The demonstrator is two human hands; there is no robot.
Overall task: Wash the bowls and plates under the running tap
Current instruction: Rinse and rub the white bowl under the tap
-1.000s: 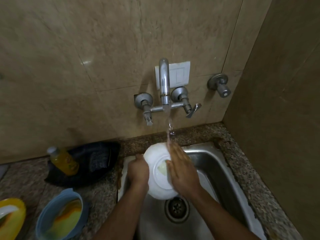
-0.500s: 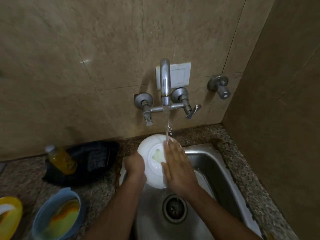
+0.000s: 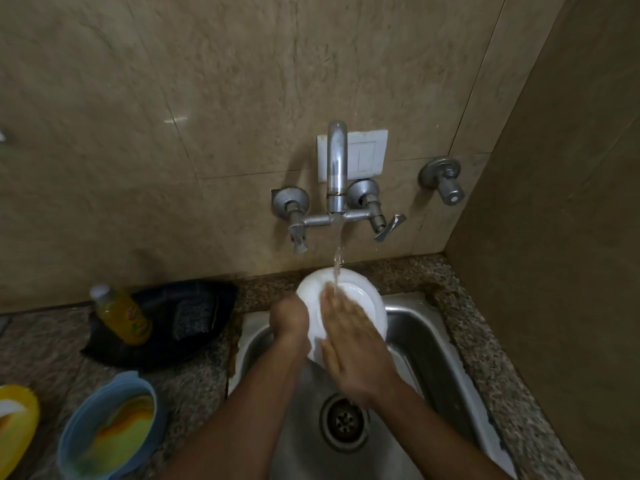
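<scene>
A white bowl (image 3: 367, 304) is tilted on edge over the steel sink (image 3: 429, 344), its underside facing me. My left hand (image 3: 289, 317) grips the bowl's left rim with curled fingers. Flat on the underside lies my right hand (image 3: 349, 341), fingers straight and pointing up toward the water. A thin stream from the chrome tap (image 3: 336, 168) lands on the bowl's top and my right fingertips.
A blue bowl (image 3: 107, 427) and a yellow bowl (image 3: 17, 417) with residue sit on the granite counter at lower left. A yellow soap bottle (image 3: 121, 315) stands by a dark pan (image 3: 194, 317). The drain (image 3: 343, 420) lies below my hands. Walls close in behind and right.
Both hands have lifted the bowl up toward the tap and turned it. My right hand has slid over its underside.
</scene>
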